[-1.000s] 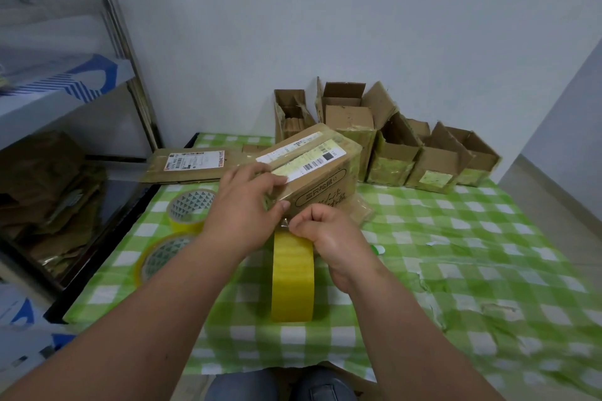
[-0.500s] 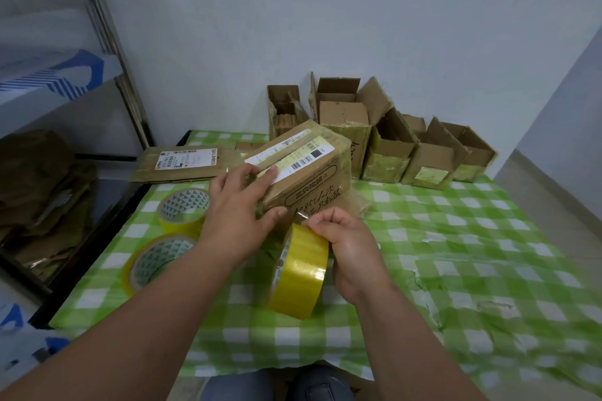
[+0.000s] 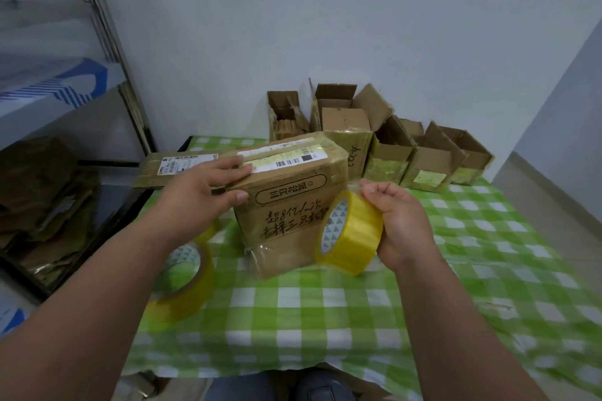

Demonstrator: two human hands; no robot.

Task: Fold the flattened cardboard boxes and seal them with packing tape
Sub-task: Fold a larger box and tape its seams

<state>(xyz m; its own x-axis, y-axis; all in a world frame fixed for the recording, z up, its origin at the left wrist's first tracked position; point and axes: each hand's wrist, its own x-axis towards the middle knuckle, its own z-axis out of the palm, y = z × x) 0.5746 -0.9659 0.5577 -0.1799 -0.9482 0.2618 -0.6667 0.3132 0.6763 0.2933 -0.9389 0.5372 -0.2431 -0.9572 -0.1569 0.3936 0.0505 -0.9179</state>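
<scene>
Right hand (image 3: pixel 399 225) fingers curl around the yellow packing-tape roll (image 3: pixel 350 233), just right of the brown printed cardboard box (image 3: pixel 290 202) mid-tabletop; left hand (image 3: pixel 202 192) fingers lie straight along its top left edge, nearer.

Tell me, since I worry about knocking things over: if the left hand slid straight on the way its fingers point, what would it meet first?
The left hand already lies on the box, fingers pointing right along its top. It would likely meet only the labels first, though depth is unclear.
</scene>
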